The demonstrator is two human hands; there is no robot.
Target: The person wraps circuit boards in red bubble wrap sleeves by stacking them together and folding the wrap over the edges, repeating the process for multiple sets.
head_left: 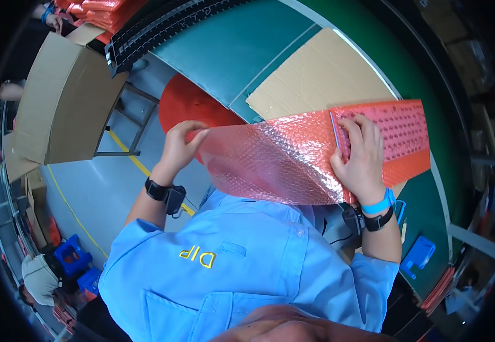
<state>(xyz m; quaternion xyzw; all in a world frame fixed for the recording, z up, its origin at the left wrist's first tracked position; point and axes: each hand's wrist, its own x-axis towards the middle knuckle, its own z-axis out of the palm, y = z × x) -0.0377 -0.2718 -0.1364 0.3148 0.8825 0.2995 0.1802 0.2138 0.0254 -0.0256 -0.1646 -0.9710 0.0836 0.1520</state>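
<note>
A long sheet of red, see-through bubble wrap point(276, 157) stretches in front of my chest. My left hand point(185, 142) pinches its left end between thumb and fingers, lifted off the table. My right hand point(364, 151) lies on the right part, fingers spread, thumb toward the loose wrap. Beneath that hand is a flat, pinkish panel with rows of small dark marks point(404, 131). Its left edge shows as a thin pale line by my fingers. More red bubble wrap extends below the panel. Whether wrap covers the panel's top, I cannot tell.
Brown cardboard point(316, 74) lies on the green table point(224, 51). A red round object point(185, 105) stands beyond my left hand. At left are a large cardboard box point(59, 97) and a metal stand point(136, 122). Another person point(39, 279) is at lower left, beside blue bins point(72, 255).
</note>
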